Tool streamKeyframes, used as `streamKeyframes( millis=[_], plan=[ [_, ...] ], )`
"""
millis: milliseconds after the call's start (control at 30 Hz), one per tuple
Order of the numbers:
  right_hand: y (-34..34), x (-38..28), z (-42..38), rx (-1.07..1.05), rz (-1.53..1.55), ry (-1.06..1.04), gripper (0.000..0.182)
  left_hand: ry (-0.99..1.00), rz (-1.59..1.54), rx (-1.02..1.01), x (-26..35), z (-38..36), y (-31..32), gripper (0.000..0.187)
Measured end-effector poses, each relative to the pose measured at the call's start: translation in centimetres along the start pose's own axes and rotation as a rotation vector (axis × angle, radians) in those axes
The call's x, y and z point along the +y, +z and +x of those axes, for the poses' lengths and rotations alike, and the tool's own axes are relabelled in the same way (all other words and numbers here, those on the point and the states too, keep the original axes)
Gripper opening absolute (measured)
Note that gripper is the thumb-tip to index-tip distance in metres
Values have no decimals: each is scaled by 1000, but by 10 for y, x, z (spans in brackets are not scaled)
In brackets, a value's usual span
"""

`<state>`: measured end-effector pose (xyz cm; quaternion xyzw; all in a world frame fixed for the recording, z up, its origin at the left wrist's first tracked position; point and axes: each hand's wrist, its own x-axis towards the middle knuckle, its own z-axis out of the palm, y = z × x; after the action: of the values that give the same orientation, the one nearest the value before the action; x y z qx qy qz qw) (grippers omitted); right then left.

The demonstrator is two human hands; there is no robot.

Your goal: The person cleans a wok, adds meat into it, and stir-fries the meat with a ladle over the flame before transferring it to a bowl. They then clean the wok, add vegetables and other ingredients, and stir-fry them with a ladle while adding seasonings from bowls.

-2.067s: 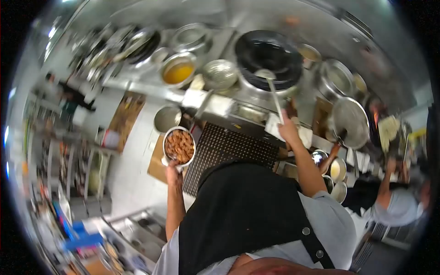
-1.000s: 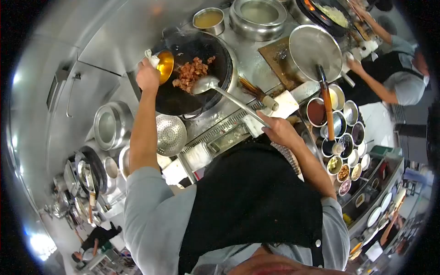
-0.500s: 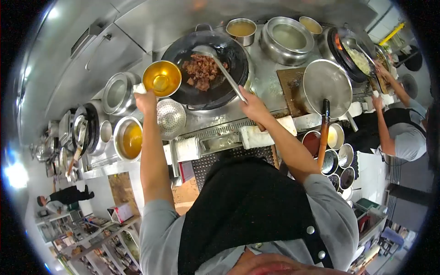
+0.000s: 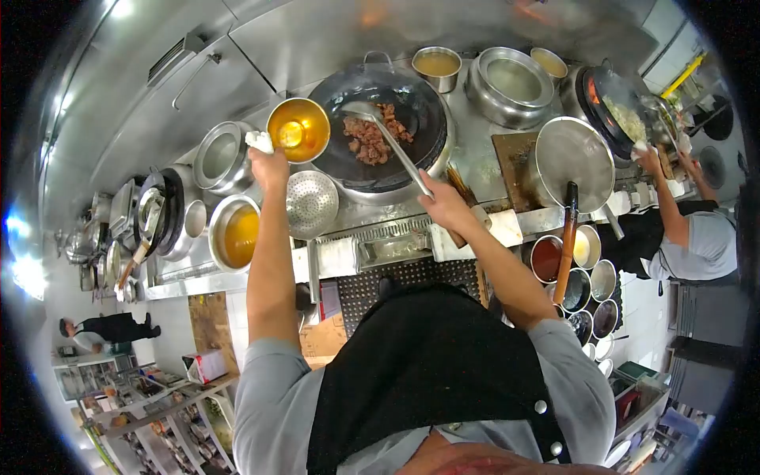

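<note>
Wok (image 4: 425,150) loaded, bowl (image 4: 301,129) emptied

On the table (image 4: 475,164), the wok has now been given its load. The bowl, seen full of meat (image 4: 370,150) about two seconds ago, has been drawn to the wok's left edge; no meat is seen inside it. The ladle (image 4: 398,151) is laid into the wok, its head set at the far-left side of the meat, which is gathered about the middle, more loosely spread than a second ago. The bowl's rim is gripped by the left hand (image 4: 270,168), with a white cloth (image 4: 259,142) at the fingers; the ladle's handle is wrapped by the right hand (image 4: 446,207). The tipping can be judged finished, and stirring apparently begun.
</note>
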<state>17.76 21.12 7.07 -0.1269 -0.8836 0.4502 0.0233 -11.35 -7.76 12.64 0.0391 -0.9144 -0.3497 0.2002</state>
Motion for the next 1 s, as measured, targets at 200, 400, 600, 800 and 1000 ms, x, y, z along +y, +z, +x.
streamKeyframes(
  millis=[200,400,600,800,1000],
  plan=[
    [27,-30,28,-19,-130,74,70,57,-82,-51,-3,33,4,52],
    [47,-60,11,-58,39,341,67,188,-170,-92,-13,64,18,51],
    [55,-71,-52,299,-32,55,64,420,-146,-120,10,73,17,47],
    [58,-77,-46,300,-155,109,62,522,-85,-85,13,75,77,49],
    [55,-52,-28,253,-390,272,44,57,-441,-411,-90,122,141,44]
  ],
)
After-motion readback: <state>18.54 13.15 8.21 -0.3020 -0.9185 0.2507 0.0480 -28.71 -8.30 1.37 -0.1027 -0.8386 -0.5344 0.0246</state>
